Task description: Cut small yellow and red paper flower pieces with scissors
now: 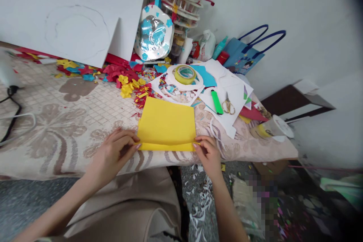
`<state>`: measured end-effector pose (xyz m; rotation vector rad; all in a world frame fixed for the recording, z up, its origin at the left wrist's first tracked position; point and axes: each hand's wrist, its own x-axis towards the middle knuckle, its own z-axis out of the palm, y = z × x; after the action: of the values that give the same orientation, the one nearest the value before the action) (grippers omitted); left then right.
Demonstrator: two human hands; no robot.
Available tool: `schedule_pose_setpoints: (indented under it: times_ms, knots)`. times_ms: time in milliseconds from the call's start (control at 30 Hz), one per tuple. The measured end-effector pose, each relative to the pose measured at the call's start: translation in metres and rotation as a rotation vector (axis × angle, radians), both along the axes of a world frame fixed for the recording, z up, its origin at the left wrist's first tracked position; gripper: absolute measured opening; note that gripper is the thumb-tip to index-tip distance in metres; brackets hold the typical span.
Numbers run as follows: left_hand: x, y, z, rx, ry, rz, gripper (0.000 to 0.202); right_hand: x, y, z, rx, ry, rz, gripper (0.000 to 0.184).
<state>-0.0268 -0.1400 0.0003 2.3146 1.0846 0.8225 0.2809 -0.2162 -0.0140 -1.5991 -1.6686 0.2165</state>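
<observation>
A yellow sheet of paper (167, 123) lies near the front edge of the cloth-covered table. Its near edge is folded up into a narrow strip that runs between my hands. My left hand (116, 153) pinches the left end of this fold between thumb and fingers. At the right end, my right hand (208, 153) pinches the fold in the same way. Beyond the paper, a roll of tape (185, 75) rests on a white paper ring (195, 86). Right of them are a green cutter (217, 102) and small gold-handled scissors (228, 105).
Colored paper flowers and scraps (124, 77) spread along the back, below a white board (76, 19). A blue gift bag (244, 56) stands by the wall. Toward the table's right end is a plastic cup (263, 129). Paper scraps litter the floor (200, 196).
</observation>
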Motion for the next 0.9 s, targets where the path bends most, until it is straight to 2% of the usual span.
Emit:
schedule_pose_setpoints:
  times_ms: [167, 433, 900]
  knots:
    - [0.008, 0.000, -0.002, 0.041, 0.046, 0.114, 0.016, -0.003, 0.003, -0.001, 0.003, -0.076, -0.056, 0.021]
    - [0.012, -0.001, -0.001, 0.120, 0.204, 0.206, 0.019, -0.005, 0.000, -0.005, 0.043, -0.130, -0.058, 0.018]
    - [0.014, 0.001, 0.001, 0.113, 0.247, 0.224, 0.020, -0.007, -0.001, -0.007, 0.043, -0.171, -0.035, 0.020]
